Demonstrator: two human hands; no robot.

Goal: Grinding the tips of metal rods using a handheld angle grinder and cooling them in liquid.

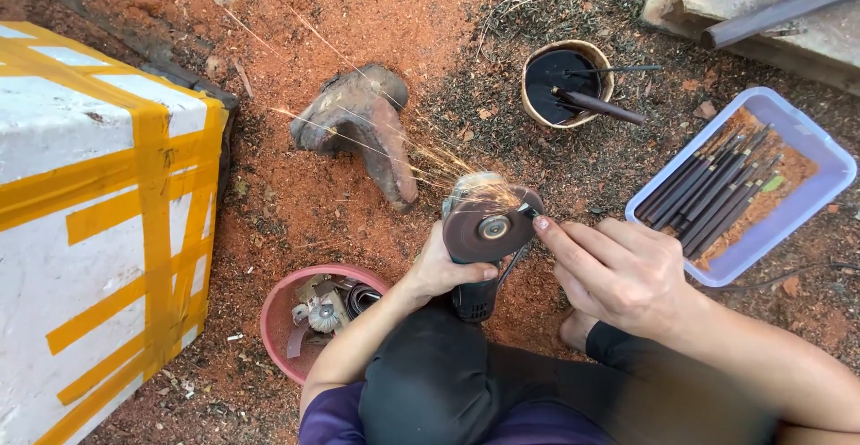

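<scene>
My left hand (443,270) grips the dark body of an angle grinder (475,297), whose round disc (488,224) faces up. My right hand (618,270) pinches a small dark metal piece (528,213) against the disc's right edge. Sparks (376,132) stream away to the upper left over the red dirt. My knees in dark trousers fill the bottom of the view, with a bare foot under my right wrist.
A lilac plastic tray (811,194) with several dark metal rods lies right. A bowl of black liquid (564,82) with a stick sits behind. A pink bowl (278,320) of parts, a worn shoe (363,123) and a white box with yellow tape (98,221) lie left.
</scene>
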